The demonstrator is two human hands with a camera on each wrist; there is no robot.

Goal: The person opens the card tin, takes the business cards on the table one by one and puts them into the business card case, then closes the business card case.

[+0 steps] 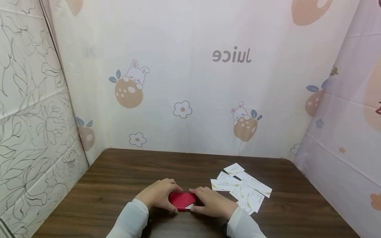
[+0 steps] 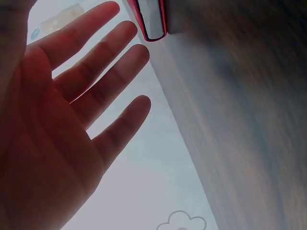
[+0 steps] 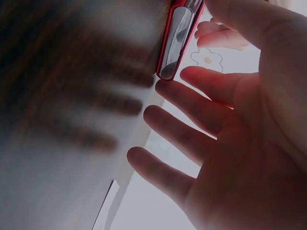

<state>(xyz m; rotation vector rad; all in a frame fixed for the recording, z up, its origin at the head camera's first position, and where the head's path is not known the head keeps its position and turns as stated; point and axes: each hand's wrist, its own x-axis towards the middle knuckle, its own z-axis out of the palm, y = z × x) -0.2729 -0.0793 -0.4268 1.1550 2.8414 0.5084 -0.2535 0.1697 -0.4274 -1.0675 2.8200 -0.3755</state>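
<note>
In the head view a flat red card case with a silvery edge lies on the table near its front. My left hand is at its left end, thumb by the near corner and fingers by the far one. At the right end my right hand has its thumb and index fingertip close to the case. The left wrist view shows the left fingers spread and nearly straight, beside the end of the case. In the right wrist view the right fingers are extended, one fingertip right at the case.
Several white cards with printed text lie overlapping to the right of the right hand. The brown wooden table runs back to a pale patterned curtain, with more patterned cloth at both sides.
</note>
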